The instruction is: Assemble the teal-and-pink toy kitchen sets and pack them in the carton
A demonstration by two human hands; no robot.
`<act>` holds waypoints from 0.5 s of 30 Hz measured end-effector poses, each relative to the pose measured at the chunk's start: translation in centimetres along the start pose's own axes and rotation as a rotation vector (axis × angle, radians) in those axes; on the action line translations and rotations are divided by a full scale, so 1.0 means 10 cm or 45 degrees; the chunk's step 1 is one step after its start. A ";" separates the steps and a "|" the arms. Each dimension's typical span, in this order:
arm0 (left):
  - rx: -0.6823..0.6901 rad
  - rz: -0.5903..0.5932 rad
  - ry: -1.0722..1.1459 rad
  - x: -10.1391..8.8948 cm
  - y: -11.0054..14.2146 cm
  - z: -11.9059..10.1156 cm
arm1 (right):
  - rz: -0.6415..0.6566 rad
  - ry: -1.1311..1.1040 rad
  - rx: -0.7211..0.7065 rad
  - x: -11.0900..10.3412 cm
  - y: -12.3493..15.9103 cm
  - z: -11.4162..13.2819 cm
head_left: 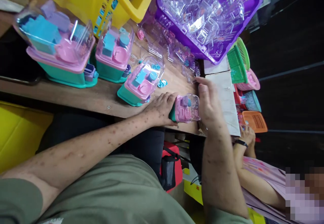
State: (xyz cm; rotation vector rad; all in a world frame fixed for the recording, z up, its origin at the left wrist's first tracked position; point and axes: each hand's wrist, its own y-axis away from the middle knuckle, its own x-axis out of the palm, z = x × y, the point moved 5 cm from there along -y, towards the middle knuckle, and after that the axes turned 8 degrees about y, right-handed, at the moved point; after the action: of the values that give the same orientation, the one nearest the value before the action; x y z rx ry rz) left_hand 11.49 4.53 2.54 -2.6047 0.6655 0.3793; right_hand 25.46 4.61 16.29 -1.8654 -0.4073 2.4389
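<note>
My left hand [162,110] grips the teal base of a small toy set [182,109] that lies tipped on its side at the table edge. Its pink top, with purple and blue parts, sits under a clear plastic cover [194,107] facing right. My right hand [209,101], slightly blurred, is beside that cover with its fingers stretched out; whether the palm touches the cover I cannot tell. Left of my hands stand three similar toy sets with clear covers: one close by [133,94], another [108,69] behind it, and a large-looking one [60,74].
Loose clear covers [177,53] and small blue pieces [162,83] lie on the wooden table [101,99]. A purple basket [174,26] of clear parts and a yellow basket [138,9] stand behind. At right are a white sheet [221,95], coloured baskets [238,63] and a co-worker's hand [247,136].
</note>
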 end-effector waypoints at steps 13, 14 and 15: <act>-0.298 0.198 -0.315 -0.23 0.31 -0.38 | 0.372 -0.432 0.086 0.41 -0.28 -0.37; -0.306 0.245 -0.352 -0.38 0.43 -0.55 | 0.421 -0.478 -0.011 0.39 -0.33 -0.34; -0.256 0.302 -0.353 -0.57 0.56 -0.74 | 0.451 -0.490 -0.101 0.35 -0.35 -0.31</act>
State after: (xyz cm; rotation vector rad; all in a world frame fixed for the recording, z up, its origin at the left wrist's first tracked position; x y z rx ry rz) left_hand 4.98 -1.09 9.18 -2.5897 0.8771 0.9042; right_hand 27.04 9.25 13.04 -1.6029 -0.1993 3.0745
